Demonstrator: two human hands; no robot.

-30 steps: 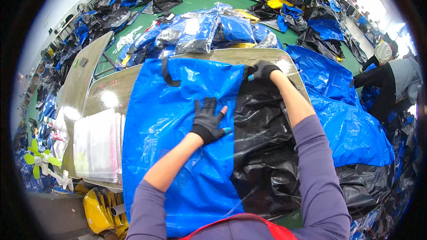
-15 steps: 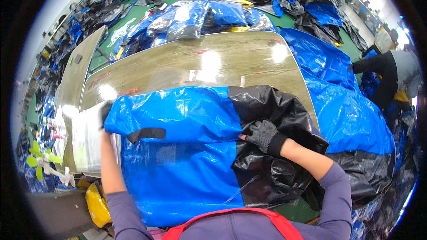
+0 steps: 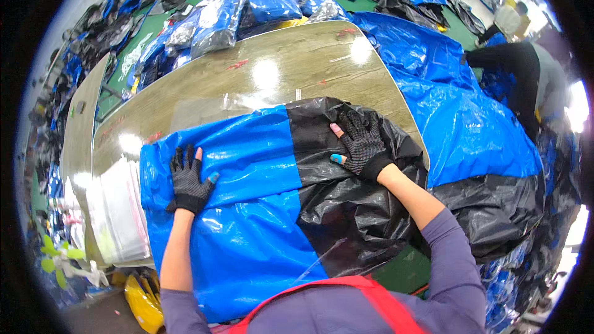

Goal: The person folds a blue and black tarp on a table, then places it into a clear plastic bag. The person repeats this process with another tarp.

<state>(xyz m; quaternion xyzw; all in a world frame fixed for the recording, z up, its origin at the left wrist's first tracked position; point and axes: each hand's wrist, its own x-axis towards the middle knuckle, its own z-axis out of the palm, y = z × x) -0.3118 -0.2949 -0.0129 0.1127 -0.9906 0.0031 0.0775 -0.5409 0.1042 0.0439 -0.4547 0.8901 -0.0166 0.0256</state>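
A large blue and black tarpaulin sheet (image 3: 253,167) lies over the near side of the table and hangs toward me. My left hand (image 3: 190,179), in a dark fingerless glove, rests flat on the blue part with its fingers spread. On the black part my right hand (image 3: 360,142) also lies spread, in a matching glove. Thumb and forefinger tips stick out of the gloves, some wrapped in blue. Neither hand grasps the material. A crease crosses the blue part below my left hand, and the black part is wrinkled.
The wood-patterned table (image 3: 229,71) stretches behind the sheet. Clear plastic bags (image 3: 117,210) are stacked at its left. Packed blue bundles (image 3: 272,6) lie beyond it. More blue tarpaulin (image 3: 464,130) spreads at the right, where another person (image 3: 526,80) bends over. A small green fan (image 3: 59,260) stands lower left.
My left hand has come from the sheet's far left edge onto its blue part. My right hand has let go of the fold and moved farther away, opening flat. The blue part lies flatter.
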